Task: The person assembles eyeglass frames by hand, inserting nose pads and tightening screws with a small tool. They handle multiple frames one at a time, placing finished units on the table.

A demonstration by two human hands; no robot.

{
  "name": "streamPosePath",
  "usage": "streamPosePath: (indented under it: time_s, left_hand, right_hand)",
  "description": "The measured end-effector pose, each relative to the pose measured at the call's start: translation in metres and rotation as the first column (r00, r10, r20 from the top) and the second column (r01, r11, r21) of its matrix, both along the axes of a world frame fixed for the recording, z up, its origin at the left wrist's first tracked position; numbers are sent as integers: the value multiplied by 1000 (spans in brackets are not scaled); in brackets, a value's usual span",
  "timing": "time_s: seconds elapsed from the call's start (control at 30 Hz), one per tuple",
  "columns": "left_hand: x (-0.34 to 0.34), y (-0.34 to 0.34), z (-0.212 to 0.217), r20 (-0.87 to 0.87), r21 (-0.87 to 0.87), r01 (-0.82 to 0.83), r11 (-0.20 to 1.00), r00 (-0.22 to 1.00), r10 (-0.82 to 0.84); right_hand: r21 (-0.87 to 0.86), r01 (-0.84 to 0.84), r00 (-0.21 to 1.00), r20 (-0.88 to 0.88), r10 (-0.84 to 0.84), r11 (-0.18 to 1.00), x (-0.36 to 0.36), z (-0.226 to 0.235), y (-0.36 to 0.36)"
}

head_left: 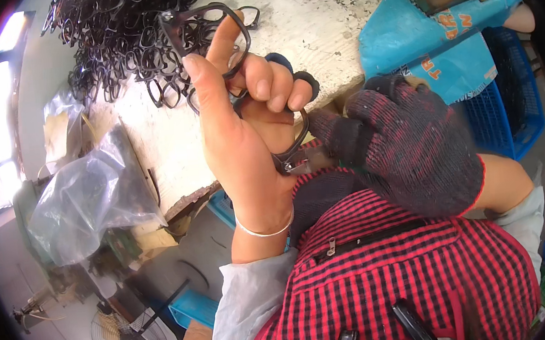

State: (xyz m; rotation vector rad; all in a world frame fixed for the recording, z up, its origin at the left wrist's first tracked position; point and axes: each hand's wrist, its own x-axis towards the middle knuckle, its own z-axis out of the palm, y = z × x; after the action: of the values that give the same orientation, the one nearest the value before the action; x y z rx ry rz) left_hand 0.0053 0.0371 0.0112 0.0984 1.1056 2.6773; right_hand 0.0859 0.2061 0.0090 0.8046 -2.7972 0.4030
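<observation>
1. White-painted, worn wooden worktable (311,28) with dark flecks, filling the upper middle.
2. Red-and-black checked fabric apron (394,270) on the person, below the table edge.
3. Tangled heap of black eyeglass frames (119,37), piled on the table at upper left.
4. Blue plastic lattice crate (523,133), right of the table, near a bright blue printed sheet (390,31) draped at the table's right side.
5. Crumpled clear plastic bag (92,204), left of the table.
6. Right hand (407,140), in a dark knitted glove flecked with red, fingers curled, beside the lower end of the held piece; I cannot tell whether it grips anything.
7. Bare left hand (244,114), closed around the single black eyeglass frame, index finger and thumb raised at its upper rim.
8. That single black eyeglass frame (247,38), held up slanting in front of the table edge.
9. Thin white bracelet (265,234) around the left wrist.
</observation>
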Motion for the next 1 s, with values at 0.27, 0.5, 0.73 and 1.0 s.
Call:
streamPosePath:
  time_s: [0.27,0.5,0.73,1.0]
  left_hand:
    - [2,-1,-9,-347,150,-187,971,910,229]
    - [8,-1,-8,-554,50,-369,928,763,333]
    - [9,0,-5,-615,23,-360,933,731,297]
    - [6,0,-11,-544,54,-351,935,775,323]
  right_hand:
    - [-609,119,918,369,147,784,6,-37,-12]
    - [-437,82,977,214,14,896,6,-26,-14]
    - [-484,64,973,224,53,873,5,-27,-15]
    - [-549,41,993,111,25,835,-5,-14,-21]
